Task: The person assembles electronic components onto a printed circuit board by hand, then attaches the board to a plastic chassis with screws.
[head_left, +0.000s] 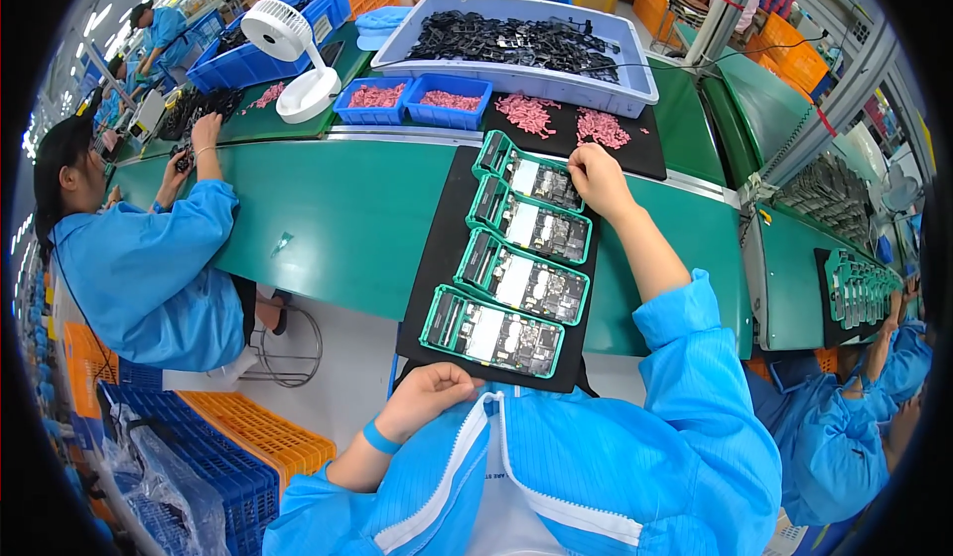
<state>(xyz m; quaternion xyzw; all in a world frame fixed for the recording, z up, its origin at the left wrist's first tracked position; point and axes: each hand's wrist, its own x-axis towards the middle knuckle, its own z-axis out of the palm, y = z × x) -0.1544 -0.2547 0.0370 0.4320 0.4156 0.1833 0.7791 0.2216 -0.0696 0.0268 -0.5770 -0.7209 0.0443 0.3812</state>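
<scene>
Several green phone frames [493,332] lie in a column on a black mat [434,248] in front of me. Each carries dark circuit boards and a silver-white block, with a raised part at its left end. My right hand [601,181] is closed in a pinch at the right end of the farthest phone frame [533,171]. Whatever its fingertips hold is hidden. By the mat's near edge, below the nearest frame, my left hand [432,397] is closed with thumb and fingers together. I cannot see what, if anything, is in it.
Pink small parts fill two blue trays [450,101] and lie in piles [603,129] on another black mat. Behind stands a large tub [635,87] of black parts. A white fan [308,91] stands left of the trays. Co-workers [149,258] sit left and right.
</scene>
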